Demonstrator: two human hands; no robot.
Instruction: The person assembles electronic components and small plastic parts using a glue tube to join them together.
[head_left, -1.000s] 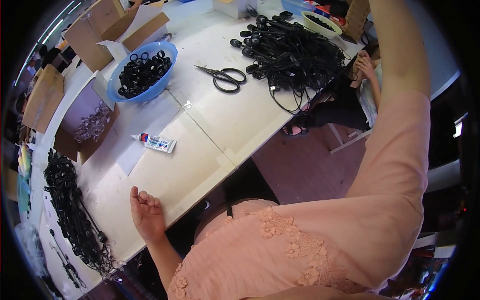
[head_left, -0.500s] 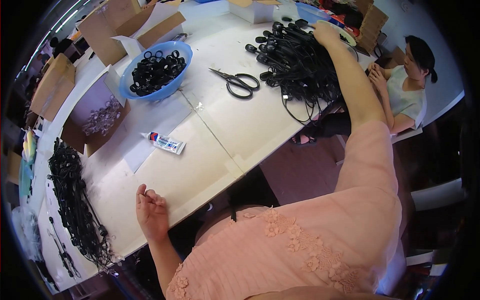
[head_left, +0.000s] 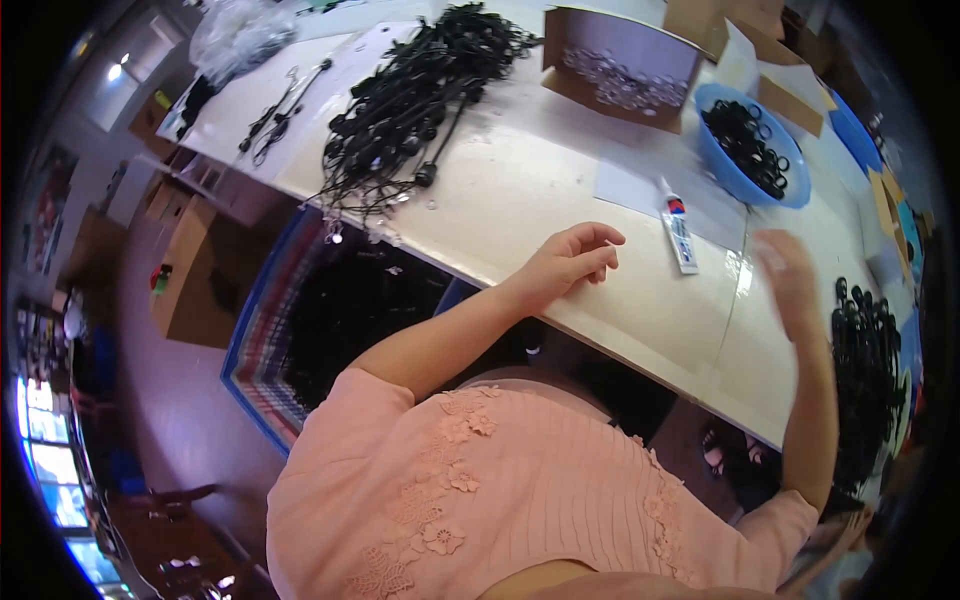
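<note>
Just over the table's front edge hangs my left hand [head_left: 562, 268], its fingers loosely bent, thumb and index finger apart and nothing visible between them. My right hand [head_left: 788, 275] is smeared by motion above the right part of the table, so its fingers and anything in them cannot be made out. Between the two hands lies a white and blue tube [head_left: 679, 238] with a pointed nozzle, closer to the right hand. Beyond the right hand stands a blue bowl [head_left: 704, 150] of black rings. The scissors seen earlier do not show now.
A bundle of black cords [head_left: 400, 120] covers the table's left part; a second pile [head_left: 865, 370] lies far right. An open carton [head_left: 655, 50] holds small clear pieces. Below the table's left edge sit a checked bag [head_left: 250, 335] and a cardboard box [head_left: 200, 270].
The view has swung left. My right arm has drawn back from the cord pile at the right to above the table near the tube. My left hand stays near the front edge.
</note>
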